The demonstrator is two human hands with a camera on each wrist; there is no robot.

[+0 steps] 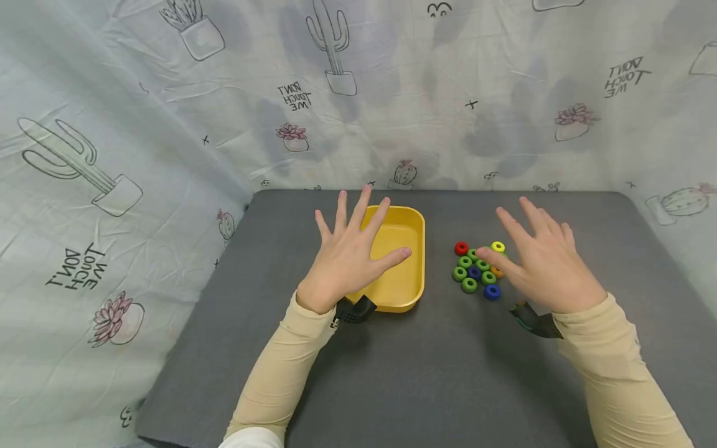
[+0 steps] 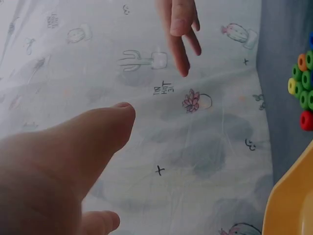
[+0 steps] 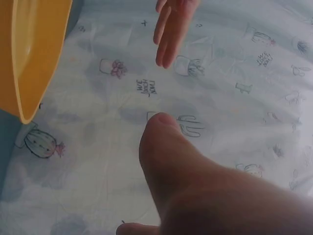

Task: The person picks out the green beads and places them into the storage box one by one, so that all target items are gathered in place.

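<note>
My left hand (image 1: 348,258) is spread with straight fingers above the left side of a yellow tray (image 1: 420,261), hiding part of it. Nothing is in its grasp. To the right, my right hand (image 1: 546,264) also has its fingers extended and holds nothing. Its thumb overlaps a cluster of small rings in the head view. Among them are a red ring (image 1: 461,249), a yellow ring (image 1: 498,247), several green rings such as this green ring (image 1: 469,285), an orange ring partly hidden by the thumb, and a blue ring (image 1: 492,292). The left wrist view shows the tray's yellow rim (image 2: 281,196) too.
A dark grey table (image 1: 426,386) carries the tray and rings. Behind it and along both sides hangs a pale curtain (image 1: 235,81) printed with cacti. Each wrist wears a dark device, like the left wrist device (image 1: 357,310).
</note>
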